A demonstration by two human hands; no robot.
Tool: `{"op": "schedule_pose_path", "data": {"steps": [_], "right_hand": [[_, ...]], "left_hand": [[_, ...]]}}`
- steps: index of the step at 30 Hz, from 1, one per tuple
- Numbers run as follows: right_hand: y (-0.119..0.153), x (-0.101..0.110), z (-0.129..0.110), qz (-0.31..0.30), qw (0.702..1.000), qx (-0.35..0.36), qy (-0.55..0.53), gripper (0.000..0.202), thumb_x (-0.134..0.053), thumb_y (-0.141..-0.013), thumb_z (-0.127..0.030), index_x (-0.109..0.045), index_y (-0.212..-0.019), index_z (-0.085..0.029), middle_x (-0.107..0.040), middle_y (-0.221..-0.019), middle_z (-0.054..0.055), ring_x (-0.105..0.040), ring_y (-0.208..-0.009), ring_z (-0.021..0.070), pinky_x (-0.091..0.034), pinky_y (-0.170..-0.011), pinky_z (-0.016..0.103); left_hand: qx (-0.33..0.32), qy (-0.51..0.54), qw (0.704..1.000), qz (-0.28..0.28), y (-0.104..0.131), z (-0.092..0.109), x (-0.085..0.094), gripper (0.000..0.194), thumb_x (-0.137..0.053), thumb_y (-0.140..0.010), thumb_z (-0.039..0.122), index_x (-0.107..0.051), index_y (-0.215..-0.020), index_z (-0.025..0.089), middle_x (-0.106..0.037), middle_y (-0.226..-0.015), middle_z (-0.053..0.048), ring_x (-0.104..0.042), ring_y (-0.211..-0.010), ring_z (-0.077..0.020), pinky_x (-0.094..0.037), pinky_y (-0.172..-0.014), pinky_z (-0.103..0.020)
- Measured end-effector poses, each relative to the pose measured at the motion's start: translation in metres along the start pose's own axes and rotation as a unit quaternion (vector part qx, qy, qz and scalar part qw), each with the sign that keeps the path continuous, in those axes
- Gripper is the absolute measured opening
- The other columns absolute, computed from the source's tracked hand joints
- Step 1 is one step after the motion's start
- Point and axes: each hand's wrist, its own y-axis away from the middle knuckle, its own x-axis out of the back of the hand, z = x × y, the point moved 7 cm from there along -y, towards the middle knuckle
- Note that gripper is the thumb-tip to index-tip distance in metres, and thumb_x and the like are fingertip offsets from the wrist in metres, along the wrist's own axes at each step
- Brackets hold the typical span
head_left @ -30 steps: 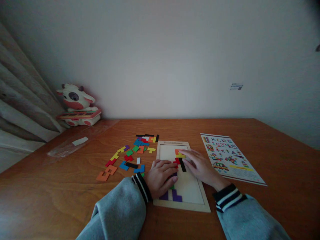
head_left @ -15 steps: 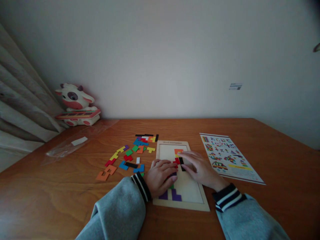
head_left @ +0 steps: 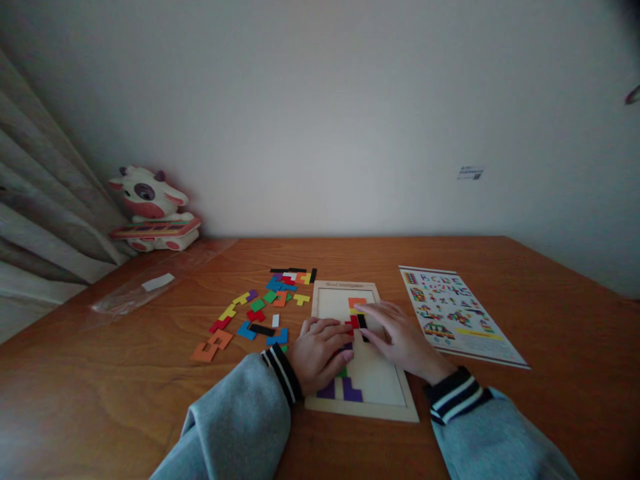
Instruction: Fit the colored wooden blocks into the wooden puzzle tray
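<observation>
A wooden puzzle board (head_left: 395,393) with a pale inner panel lies under both hands. My left hand (head_left: 320,352) rests over its left side, fingers stretched out, fingertips touching a red piece (head_left: 355,322). My right hand (head_left: 400,337) reaches in from the right with thumb and index finger apart. Its thumb touches a black piece (head_left: 361,321) beside the red one, and its index fingertip meets a yellow piece. Above these sits an orange piece (head_left: 357,302). Purple pieces (head_left: 352,391) lie at the bottom; green and purple ones are partly covered by my left hand.
Several loose coloured pieces (head_left: 257,305) lie left of the board. A printed pattern sheet (head_left: 463,313) is on the right. Farther left are a clear plastic bag (head_left: 120,300) and a cow toy with a keyboard (head_left: 155,210), near a curtain (head_left: 45,207).
The black piece has shifted slightly and now sits closer against the red piece. Both hands stay in nearly the same place.
</observation>
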Motion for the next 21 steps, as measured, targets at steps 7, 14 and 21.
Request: {"op": "schedule_pose_path", "data": {"steps": [7, 14, 21], "right_hand": [[0.002, -0.003, 0.005, -0.004, 1.0, 0.0, 0.003, 0.043, -0.059, -0.09, -0.022, -0.054, -0.133, -0.027, -0.065, -0.125, 0.008, -0.057, -0.119, 0.0249, -0.041, -0.106, 0.051], [-0.001, -0.004, -0.008, -0.036, 0.999, 0.013, -0.001, 0.034, -0.057, -0.092, -0.021, -0.061, -0.125, -0.028, -0.069, -0.121, 0.005, -0.061, -0.114, 0.0216, -0.04, -0.107, 0.049], [-0.001, -0.005, -0.009, -0.038, 0.999, 0.014, -0.01, 0.03, -0.057, -0.093, -0.022, -0.062, -0.121, -0.028, -0.07, -0.119, 0.004, -0.063, -0.111, 0.0203, -0.039, -0.107, 0.049]], "left_hand": [[-0.002, -0.01, 1.0, 0.015, 0.0, -0.002, -0.003, 0.034, -0.04, -0.1, 0.039, -0.058, -0.127, 0.027, -0.059, -0.136, -0.004, -0.048, -0.127, -0.0244, -0.032, -0.106, -0.045], [-0.008, -0.006, 1.0, 0.01, -0.001, -0.005, -0.006, 0.036, -0.038, -0.1, 0.04, -0.057, -0.127, 0.027, -0.058, -0.137, -0.003, -0.048, -0.126, -0.025, -0.032, -0.104, -0.045], [-0.01, -0.011, 1.0, 0.012, -0.001, -0.005, -0.006, 0.036, -0.039, -0.099, 0.04, -0.057, -0.128, 0.027, -0.059, -0.136, -0.004, -0.048, -0.126, -0.0245, -0.032, -0.104, -0.044]]}}
